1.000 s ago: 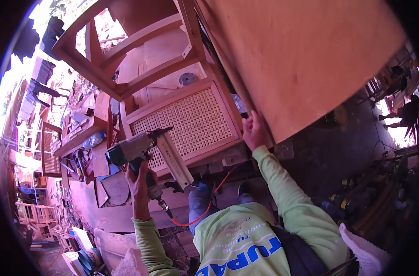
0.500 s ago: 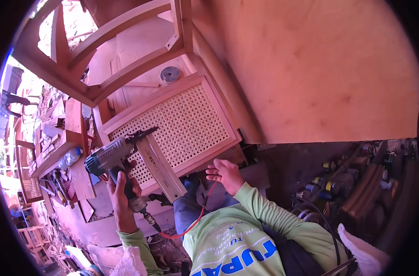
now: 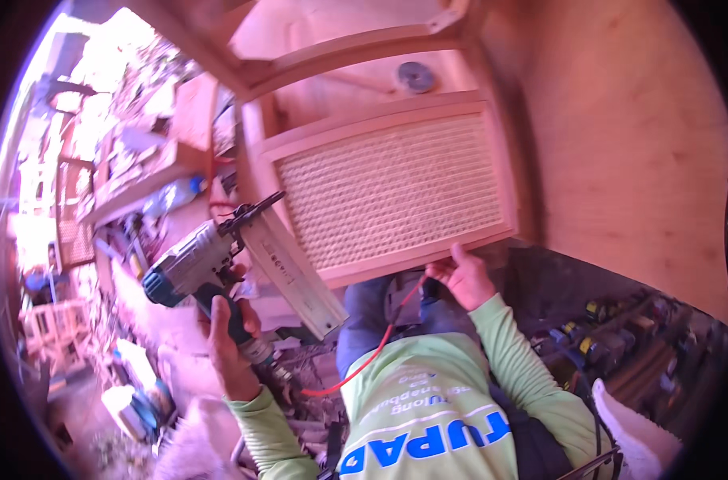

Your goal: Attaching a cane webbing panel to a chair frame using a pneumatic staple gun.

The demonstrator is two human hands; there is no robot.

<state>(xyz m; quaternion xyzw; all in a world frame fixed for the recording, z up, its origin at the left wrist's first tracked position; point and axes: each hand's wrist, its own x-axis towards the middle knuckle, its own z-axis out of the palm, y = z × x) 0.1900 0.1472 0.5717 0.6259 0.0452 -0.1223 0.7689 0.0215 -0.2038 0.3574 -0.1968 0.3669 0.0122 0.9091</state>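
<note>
My left hand (image 3: 229,336) is closed around the handle of a grey and dark green air nailer (image 3: 184,268). The nailer's long pale magazine slants down toward my lap, and its dark nose sits by the left edge of a woven cane seat panel (image 3: 396,188). The panel is set in a wooden chair frame (image 3: 416,264) lying before me. My right hand (image 3: 466,278) is at the frame's near edge, thumb up against the rail and fingers loosely curled but apart. A red air hose (image 3: 376,350) runs across my lap.
A grey disc-shaped roll (image 3: 416,77) lies beyond the panel. On the right stands a large wooden board (image 3: 628,144), with tools and cans in shadow below. Wood offcuts, a clear plastic bottle (image 3: 176,194) and another cane-panelled frame (image 3: 76,228) are at left.
My view has swung, so the chair and panel sit further right. My right hand has come up to the frame's near edge. The nailer stays in my left hand.
</note>
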